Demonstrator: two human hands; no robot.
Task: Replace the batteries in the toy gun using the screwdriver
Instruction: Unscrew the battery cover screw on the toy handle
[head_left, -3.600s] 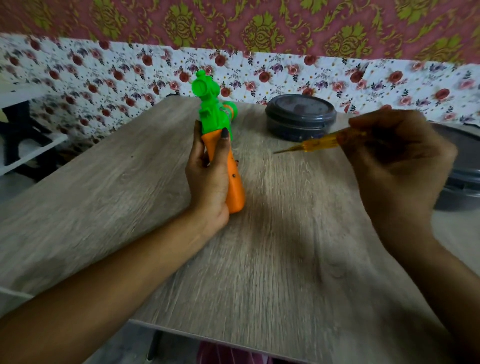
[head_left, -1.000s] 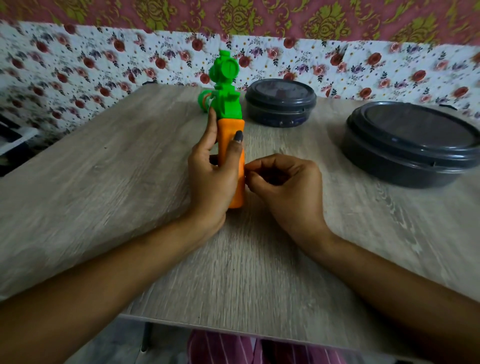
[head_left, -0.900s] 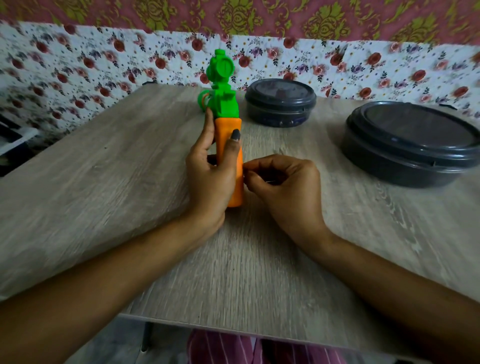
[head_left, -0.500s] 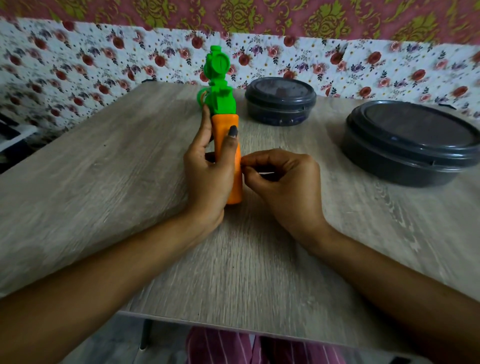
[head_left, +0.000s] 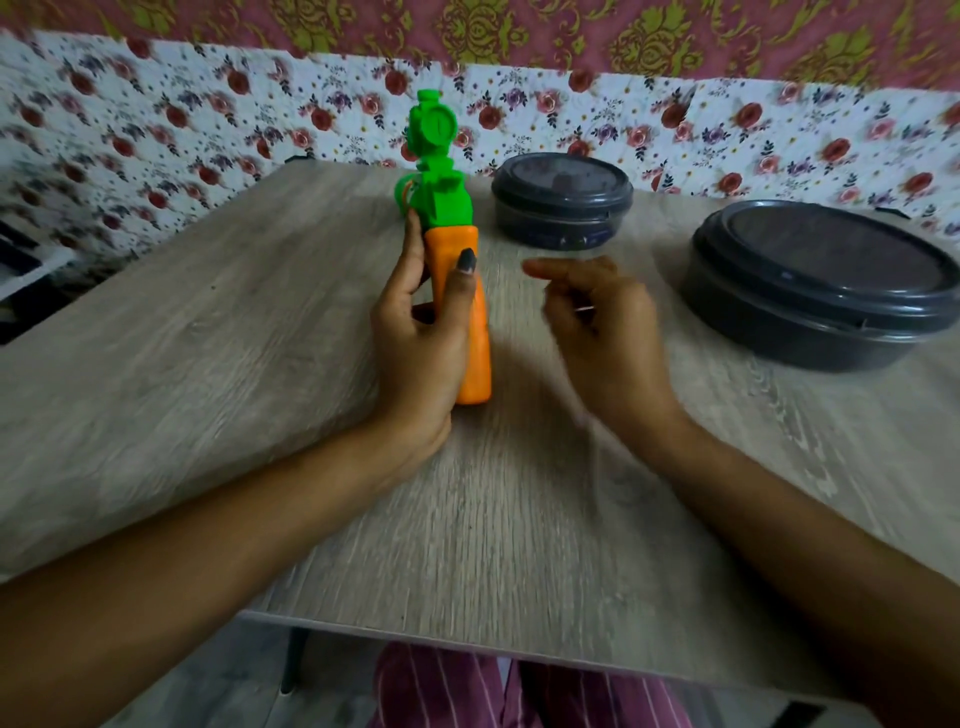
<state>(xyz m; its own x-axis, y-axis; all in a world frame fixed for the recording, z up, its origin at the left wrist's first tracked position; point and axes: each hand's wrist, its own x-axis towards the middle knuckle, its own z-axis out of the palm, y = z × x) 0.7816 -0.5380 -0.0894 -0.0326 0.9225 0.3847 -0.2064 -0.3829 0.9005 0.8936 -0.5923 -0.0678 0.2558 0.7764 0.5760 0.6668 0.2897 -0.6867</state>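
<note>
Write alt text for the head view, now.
A left hand grips a green-and-orange toy gun upright on a wooden table. The motion-blurred right hand hovers beside it, apart, loosely curled. A small dark container and a larger dark container sit behind.

Nothing legible appears anywhere. The toy gun (head_left: 444, 208), the small dark lidded container (head_left: 561, 200) at the tabletop's far edge, the large dark lidded container (head_left: 826, 280) at its right edge and the floral wall covering (head_left: 208, 119) carry no readable writing.
</note>
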